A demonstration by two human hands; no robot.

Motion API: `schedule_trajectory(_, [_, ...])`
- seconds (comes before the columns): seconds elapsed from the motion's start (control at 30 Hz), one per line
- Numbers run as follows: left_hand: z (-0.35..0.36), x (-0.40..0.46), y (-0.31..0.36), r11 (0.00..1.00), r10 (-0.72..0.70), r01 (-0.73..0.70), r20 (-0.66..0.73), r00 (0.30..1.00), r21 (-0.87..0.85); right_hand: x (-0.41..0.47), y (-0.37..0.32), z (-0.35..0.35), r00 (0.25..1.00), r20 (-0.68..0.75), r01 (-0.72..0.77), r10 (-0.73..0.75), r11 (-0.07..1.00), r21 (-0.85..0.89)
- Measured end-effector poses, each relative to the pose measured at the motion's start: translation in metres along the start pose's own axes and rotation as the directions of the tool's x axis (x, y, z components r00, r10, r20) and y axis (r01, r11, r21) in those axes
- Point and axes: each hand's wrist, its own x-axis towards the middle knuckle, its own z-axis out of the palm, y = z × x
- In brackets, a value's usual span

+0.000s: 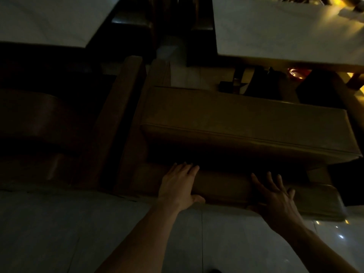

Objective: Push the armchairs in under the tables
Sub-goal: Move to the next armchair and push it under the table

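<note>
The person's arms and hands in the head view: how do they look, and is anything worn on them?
Both forearms are bare as far as the frame shows, with no sleeves visible. The left hand and the right hand wear no gloves. No watch, ring or bracelet is visible, though the dim light could hide small items.

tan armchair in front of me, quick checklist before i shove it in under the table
1. Both hands on the backrest: ok. The left hand and right hand lie flat, fingers straight, on the top of the tan padded armchair.
2. Grip closed round the backrest: not ok, the hands only press.
3. Chair lined up with the white rectangular table: ok, roughly; the table lies straight ahead of the seat.
4. Seat already under the table: not ok, floor still shows between them.
5. Path under the table free: cannot tell, dark shapes stand there.
6. Clearance from the neighbouring dark brown armchair: ok, a narrow gap shows.
</note>
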Motion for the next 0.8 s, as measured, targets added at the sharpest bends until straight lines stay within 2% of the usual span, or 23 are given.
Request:
schedule_trajectory(0.37, [-0.006,0.011,0.008,0.999,-0.031,0.033,0.043,0.999,-0.035,0.009,0.006,-0.005,0.999,-0.031,0.008,-0.008,1.0,-0.005])
schedule_trajectory(0.53, [-0.002,0.004,0.011,0.999,-0.041,0.041,-0.003,0.999,-0.035,0.007,0.006,-0.001,0.997,-0.077,0.02,-0.021,1.0,-0.021])
schedule_trajectory(0.8, [0.001,0.004,0.009,0.999,-0.032,0.032,0.001,0.999,-0.004,0.002,-0.001,-0.004,0.998,-0.056,-0.009,0.006,0.998,-0.054])
